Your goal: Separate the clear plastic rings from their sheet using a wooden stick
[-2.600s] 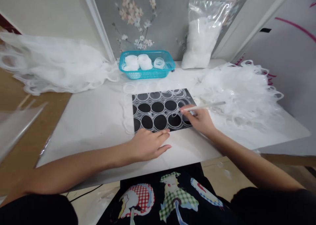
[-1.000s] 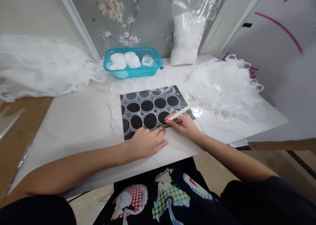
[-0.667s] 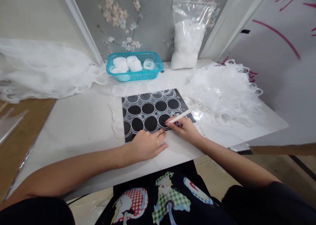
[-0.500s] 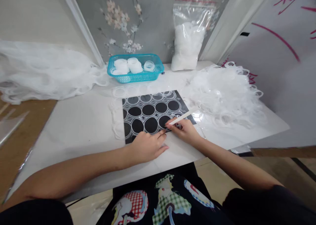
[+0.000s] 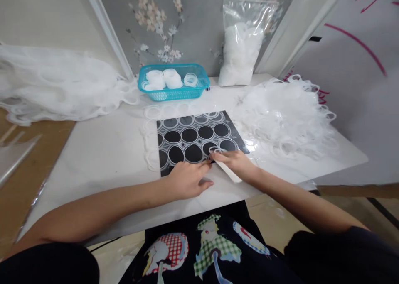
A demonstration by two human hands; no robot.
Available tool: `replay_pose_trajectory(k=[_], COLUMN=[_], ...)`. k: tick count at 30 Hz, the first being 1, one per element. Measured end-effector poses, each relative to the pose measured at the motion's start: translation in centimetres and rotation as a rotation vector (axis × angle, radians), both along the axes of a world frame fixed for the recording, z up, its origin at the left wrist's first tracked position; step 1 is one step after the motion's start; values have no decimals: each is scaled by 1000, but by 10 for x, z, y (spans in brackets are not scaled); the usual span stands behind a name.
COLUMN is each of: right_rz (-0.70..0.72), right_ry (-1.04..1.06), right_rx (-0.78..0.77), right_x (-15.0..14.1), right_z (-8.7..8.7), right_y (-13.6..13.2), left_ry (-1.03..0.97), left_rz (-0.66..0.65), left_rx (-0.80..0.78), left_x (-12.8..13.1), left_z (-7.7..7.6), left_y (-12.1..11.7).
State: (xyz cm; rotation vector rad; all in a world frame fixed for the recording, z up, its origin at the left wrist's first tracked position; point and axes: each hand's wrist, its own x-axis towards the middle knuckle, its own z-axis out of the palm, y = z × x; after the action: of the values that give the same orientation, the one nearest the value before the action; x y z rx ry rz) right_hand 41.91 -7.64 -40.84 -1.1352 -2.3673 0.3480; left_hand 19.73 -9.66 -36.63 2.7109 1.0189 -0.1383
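A clear sheet with rows of ring shapes [image 5: 183, 144] lies over a black mat [image 5: 235, 128] on the white table. My left hand [image 5: 189, 179] rests on the front edge of the sheet and mat, its fingers stretched out and its thumb apart. Just to its right, my right hand [image 5: 238, 164] grips a flat white strip [image 5: 229, 172] that slants down under the palm toward the table's front edge. A few loose white rings [image 5: 217, 150] show by the right fingertips. The fingertips of both hands almost meet on the sheet.
Behind the mat stands a blue basket [image 5: 174, 95] holding stacks of white rings. A zip bag [image 5: 241, 53] with white contents leans against the wall. White ring sheets are heaped at the left [image 5: 59, 86] and right [image 5: 289, 113].
The white strip has swung from pointing up and away to slanting down toward me under my right hand. White rings now show at the right fingertips. My left hand stays on the sheet.
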Motion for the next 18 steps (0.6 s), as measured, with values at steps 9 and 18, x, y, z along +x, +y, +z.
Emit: replay_pose_trajectory(k=[9, 18], right_rz=[-692, -539], right_ry=[1230, 1031], right_rx=[-357, -674], right_x=[46, 32], right_z=[37, 15], right_y=[50, -8], left_ry=[43, -8], left_rz=[-33, 23], left_rx=[-39, 159], left_x=[11, 19], left_z=[15, 5], left_y=[11, 35])
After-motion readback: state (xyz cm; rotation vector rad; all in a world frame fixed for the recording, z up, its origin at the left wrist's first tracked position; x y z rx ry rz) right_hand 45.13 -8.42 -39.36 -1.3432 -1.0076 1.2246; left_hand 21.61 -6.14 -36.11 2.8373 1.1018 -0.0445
